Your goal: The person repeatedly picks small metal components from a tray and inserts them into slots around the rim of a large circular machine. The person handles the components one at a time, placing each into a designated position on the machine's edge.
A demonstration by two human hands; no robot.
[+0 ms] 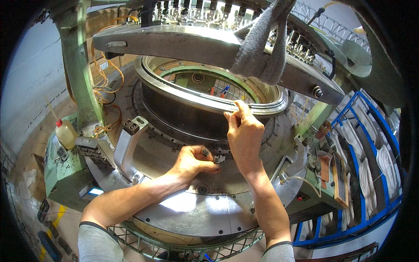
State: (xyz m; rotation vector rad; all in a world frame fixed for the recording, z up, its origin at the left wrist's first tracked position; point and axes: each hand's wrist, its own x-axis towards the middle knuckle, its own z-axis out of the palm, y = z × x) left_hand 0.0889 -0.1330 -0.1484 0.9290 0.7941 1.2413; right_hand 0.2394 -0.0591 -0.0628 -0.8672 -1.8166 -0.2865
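Observation:
My left hand (pixel 188 163) is closed, thumb against curled fingers, and several small notched metal pieces (pixel 219 159) stick out past its fingertips. They look like thin flat plates held in a bunch. Above and to the right, my right hand (pixel 245 131) reaches the near rim of a large steel ring (pixel 183 91), its fingers pinched together at the edge. Whatever sits between those fingertips is too small to make out. The ring tops a dark cylinder (pixel 174 111) that stands on the machine's round metal bed (pixel 205 214).
A heavy curved steel beam (pixel 174 41) hangs over the ring, with a grey cloth (pixel 259 52) draped on it. A metal bracket (pixel 126 148) and an oil bottle (pixel 66 134) stand at the left. On the right are a wooden-edged tray (pixel 339 181) and a blue rack (pixel 362 157).

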